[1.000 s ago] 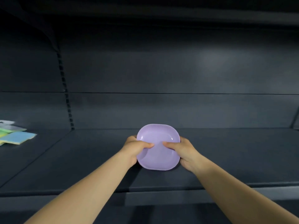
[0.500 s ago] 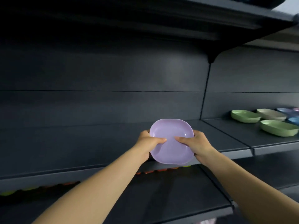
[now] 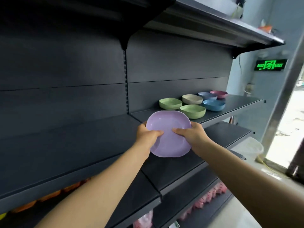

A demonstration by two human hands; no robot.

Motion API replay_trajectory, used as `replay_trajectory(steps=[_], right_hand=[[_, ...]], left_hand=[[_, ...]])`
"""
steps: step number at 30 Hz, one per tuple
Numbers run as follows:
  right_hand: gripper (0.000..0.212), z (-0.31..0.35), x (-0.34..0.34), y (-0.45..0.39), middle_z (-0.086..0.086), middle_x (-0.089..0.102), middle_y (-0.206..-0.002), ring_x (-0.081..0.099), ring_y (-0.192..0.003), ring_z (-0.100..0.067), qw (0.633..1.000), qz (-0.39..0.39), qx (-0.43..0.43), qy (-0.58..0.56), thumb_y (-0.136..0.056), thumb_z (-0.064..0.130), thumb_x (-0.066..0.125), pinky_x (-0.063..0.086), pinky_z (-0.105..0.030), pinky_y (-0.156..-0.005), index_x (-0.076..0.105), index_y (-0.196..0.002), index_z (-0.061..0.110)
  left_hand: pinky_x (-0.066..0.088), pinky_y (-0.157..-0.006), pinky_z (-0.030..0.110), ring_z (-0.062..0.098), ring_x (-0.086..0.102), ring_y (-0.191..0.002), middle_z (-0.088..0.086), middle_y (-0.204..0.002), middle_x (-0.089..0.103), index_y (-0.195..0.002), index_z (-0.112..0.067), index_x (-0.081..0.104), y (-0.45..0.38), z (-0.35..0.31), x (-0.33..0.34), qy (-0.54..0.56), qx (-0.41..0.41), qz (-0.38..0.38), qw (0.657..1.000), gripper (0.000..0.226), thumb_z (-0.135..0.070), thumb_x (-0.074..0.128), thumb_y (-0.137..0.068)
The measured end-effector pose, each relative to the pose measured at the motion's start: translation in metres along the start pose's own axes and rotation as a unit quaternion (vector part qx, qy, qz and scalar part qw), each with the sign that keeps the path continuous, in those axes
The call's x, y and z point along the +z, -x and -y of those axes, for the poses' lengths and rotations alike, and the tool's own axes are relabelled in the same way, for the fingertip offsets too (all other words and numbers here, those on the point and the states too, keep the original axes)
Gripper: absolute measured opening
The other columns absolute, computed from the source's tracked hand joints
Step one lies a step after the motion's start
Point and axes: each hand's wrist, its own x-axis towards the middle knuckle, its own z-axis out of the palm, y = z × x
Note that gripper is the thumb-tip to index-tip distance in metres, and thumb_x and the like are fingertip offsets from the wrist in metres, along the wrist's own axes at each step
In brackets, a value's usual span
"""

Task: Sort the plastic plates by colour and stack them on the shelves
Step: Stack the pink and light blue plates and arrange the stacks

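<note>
hands (image 3: 171,137) around purple plate (image 3: 169,127), mid-air

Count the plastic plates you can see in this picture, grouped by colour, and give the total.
Green: 2
Blue: 2
Beige: 1
Pink: 1
Purple, held in both hands: 1
Total: 7 (some may be stacks; that cannot be told from here)
</note>
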Motion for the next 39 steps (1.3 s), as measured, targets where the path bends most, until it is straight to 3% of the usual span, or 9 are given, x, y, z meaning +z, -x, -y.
replay_trajectory(steps=[3,8,13,17,23,26,32,34,39], right_hand=[[0.017,-0.004,-0.030,-0.037,-0.003,0.068,-0.080,0.065,-0.069,-0.018,1.000,-0.016,0.000,0.009,-0.078,0.003,0.074,0.052,-0.025,-0.054,0.063,-0.081,0.016],[0.028,-0.010,-0.074,-0.116,-0.008,0.068,-0.090,0.066,-0.081,-0.025,0.999,-0.040,0.006,0.017,-0.077,0.007,0.076,0.055,-0.036,-0.073,0.063,-0.101,0.007],[0.023,-0.001,-0.121,-0.194,0.002,0.063,-0.080,0.060,-0.070,-0.013,0.999,-0.044,-0.008,0.025,-0.079,0.008,0.074,0.049,-0.026,-0.060,0.061,-0.098,0.012],[0.023,-0.001,-0.170,-0.249,0.002,0.062,-0.078,0.060,-0.069,-0.014,0.998,-0.064,-0.008,0.022,-0.079,0.007,0.074,0.049,-0.031,-0.070,0.059,-0.096,0.012],[0.031,-0.013,-0.254,-0.325,-0.005,0.066,-0.087,0.063,-0.074,-0.020,0.997,-0.067,-0.019,0.025,-0.076,0.003,0.076,0.051,-0.030,-0.067,0.063,-0.103,0.007],[0.030,-0.022,-0.301,-0.371,-0.006,0.067,-0.089,0.062,-0.071,-0.016,0.997,-0.054,-0.026,0.045,-0.075,0.005,0.077,0.051,-0.026,-0.062,0.063,-0.102,0.004],[0.035,-0.041,-0.396,-0.475,-0.011,0.068,-0.099,0.065,-0.081,-0.023,0.997,0.013,-0.036,0.065,-0.076,0.007,0.076,0.055,-0.033,-0.069,0.063,-0.108,0.001],[0.033,-0.047,-0.424,-0.505,-0.009,0.067,-0.094,0.064,-0.077,-0.019,0.997,0.035,-0.037,0.065,-0.077,0.005,0.075,0.052,-0.028,-0.064,0.063,-0.107,0.003],[0.031,-0.068,-0.485,-0.571,0.000,0.066,-0.085,0.063,-0.070,-0.008,0.993,0.090,-0.030,0.067,-0.078,-0.002,0.073,0.048,-0.014,-0.052,0.060,-0.105,0.006]], left_hand=[[0.047,-0.084,0.036,0.023,0.054,-0.099,0.001,-0.106,0.055,-0.113,-0.018,0.048,-0.029,0.002,0.043,0.010,-0.003,-0.006,1.000,0.042,-0.010,0.073,-0.079],[0.042,-0.077,0.033,0.022,0.050,-0.094,0.001,-0.101,0.053,-0.114,-0.013,0.048,-0.096,-0.004,0.110,-0.005,-0.001,0.010,1.000,0.042,-0.011,0.073,-0.080],[0.042,-0.078,0.032,0.023,0.054,-0.096,0.006,-0.113,0.060,-0.121,-0.007,0.052,-0.164,-0.018,0.179,0.000,-0.002,0.004,1.000,0.049,-0.010,0.074,-0.077],[0.040,-0.075,0.030,0.023,0.055,-0.093,0.008,-0.111,0.062,-0.118,-0.005,0.053,-0.206,-0.027,0.242,0.002,-0.002,0.009,1.000,0.047,-0.010,0.074,-0.077],[0.044,-0.078,0.032,0.029,0.059,-0.102,0.010,-0.119,0.061,-0.124,-0.004,0.049,-0.253,-0.021,0.348,0.016,-0.011,-0.003,1.000,0.053,-0.009,0.074,-0.077],[0.042,-0.076,0.031,0.026,0.056,-0.095,0.009,-0.117,0.061,-0.123,-0.007,0.050,-0.277,-0.017,0.404,0.027,-0.030,-0.010,0.999,0.049,-0.009,0.071,-0.079],[0.042,-0.074,0.032,0.025,0.054,-0.096,0.011,-0.120,0.059,-0.124,-0.006,0.049,-0.329,-0.015,0.516,0.020,-0.045,-0.052,0.997,0.049,-0.013,0.071,-0.081],[0.042,-0.073,0.032,0.027,0.056,-0.102,0.010,-0.121,0.058,-0.123,-0.006,0.048,-0.346,-0.011,0.551,0.006,-0.053,-0.073,0.996,0.049,-0.015,0.071,-0.081],[0.041,-0.071,0.028,0.021,0.053,-0.084,0.005,-0.100,0.059,-0.104,-0.012,0.054,-0.384,0.001,0.628,-0.017,-0.091,-0.105,0.990,0.027,-0.015,0.068,-0.081]])
